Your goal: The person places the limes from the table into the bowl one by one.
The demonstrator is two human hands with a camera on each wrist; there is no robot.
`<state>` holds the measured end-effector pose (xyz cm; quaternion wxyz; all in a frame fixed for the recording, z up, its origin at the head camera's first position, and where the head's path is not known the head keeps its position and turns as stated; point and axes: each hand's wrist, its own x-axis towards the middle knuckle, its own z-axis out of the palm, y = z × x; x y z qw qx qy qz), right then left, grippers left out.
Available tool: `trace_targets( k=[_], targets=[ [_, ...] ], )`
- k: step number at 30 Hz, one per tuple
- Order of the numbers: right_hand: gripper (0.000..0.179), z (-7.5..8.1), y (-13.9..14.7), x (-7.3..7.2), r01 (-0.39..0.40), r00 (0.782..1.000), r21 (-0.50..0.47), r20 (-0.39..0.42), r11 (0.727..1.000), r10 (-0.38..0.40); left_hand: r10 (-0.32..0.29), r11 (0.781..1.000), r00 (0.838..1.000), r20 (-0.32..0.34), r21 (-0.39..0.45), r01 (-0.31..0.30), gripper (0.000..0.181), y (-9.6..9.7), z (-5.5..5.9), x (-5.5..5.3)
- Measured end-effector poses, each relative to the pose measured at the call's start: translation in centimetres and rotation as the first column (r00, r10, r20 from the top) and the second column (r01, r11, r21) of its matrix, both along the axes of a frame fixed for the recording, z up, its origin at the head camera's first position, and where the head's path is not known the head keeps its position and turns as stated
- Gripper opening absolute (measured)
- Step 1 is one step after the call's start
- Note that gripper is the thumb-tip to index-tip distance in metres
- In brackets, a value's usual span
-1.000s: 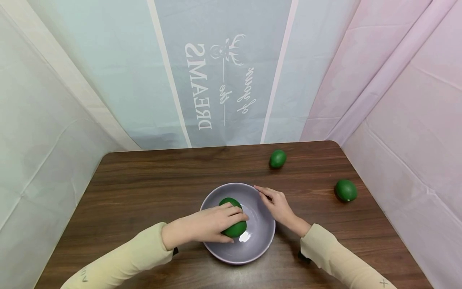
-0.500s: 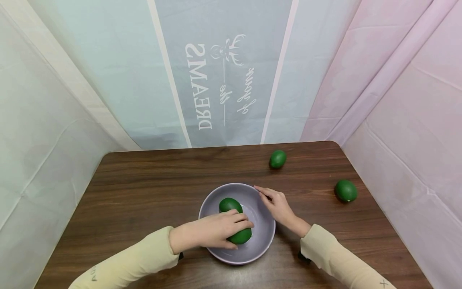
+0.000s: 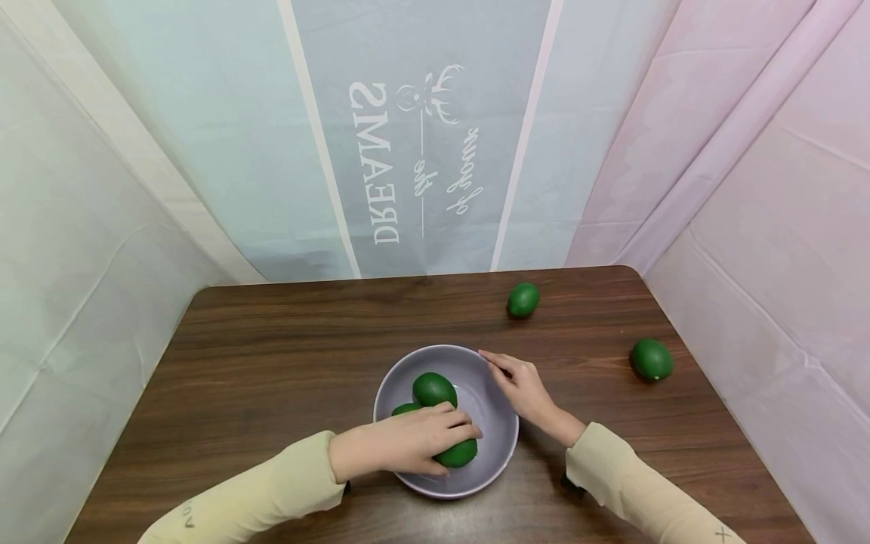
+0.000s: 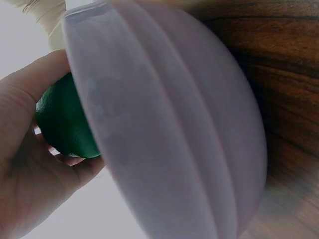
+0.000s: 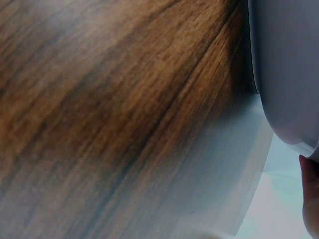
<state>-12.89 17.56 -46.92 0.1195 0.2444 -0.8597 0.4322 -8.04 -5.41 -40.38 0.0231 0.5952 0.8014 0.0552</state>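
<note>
A grey-purple bowl stands near the middle front of the table. My left hand reaches over its left rim, fingers curled round a green lime low in the bowl. Just beyond lies a second lime; a third lime shows only in part behind the hand. In the left wrist view, the gripped lime sits between thumb and fingers, partly hidden by the bowl wall. My right hand grips the rim at the far right side, with a fingertip at the edge in the right wrist view.
One lime lies on the dark wooden table near its back edge. Another lime rests close to the right edge. A printed curtain hangs behind, with pale cloth along the sides.
My left hand has moved right and toward the front of the bowl with its lime, uncovering the lime beyond and part of another. The right hand stays on the rim.
</note>
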Motion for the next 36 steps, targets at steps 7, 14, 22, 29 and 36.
trace_targets(
  k=[7,14,22,29,36],
  targets=[
    [0.025,-0.1,0.0,-0.1,0.004,1.000,0.000,0.004,1.000,-0.004,-0.017,0.999,1.000,-0.023,-0.034,0.016,0.063,0.4,-0.6,0.2],
    [0.026,-0.1,0.0,-0.1,0.004,1.000,-0.002,0.017,1.000,-0.004,-0.038,0.998,0.999,-0.020,-0.056,0.037,0.063,0.6,-1.5,0.3],
    [0.026,-0.1,0.1,0.0,0.009,1.000,0.007,0.018,1.000,-0.009,-0.047,0.996,0.999,-0.013,-0.076,0.046,0.063,0.9,-2.1,0.5],
    [0.026,0.0,0.0,0.0,0.007,1.000,0.006,0.015,1.000,-0.007,-0.038,0.996,0.999,-0.024,-0.081,0.036,0.059,0.9,-2.2,0.5],
    [0.026,0.2,-0.1,0.1,0.003,1.000,0.001,-0.005,1.000,-0.003,-0.039,0.997,0.999,0.009,-0.059,0.039,0.051,0.6,-1.8,0.4]
  ],
)
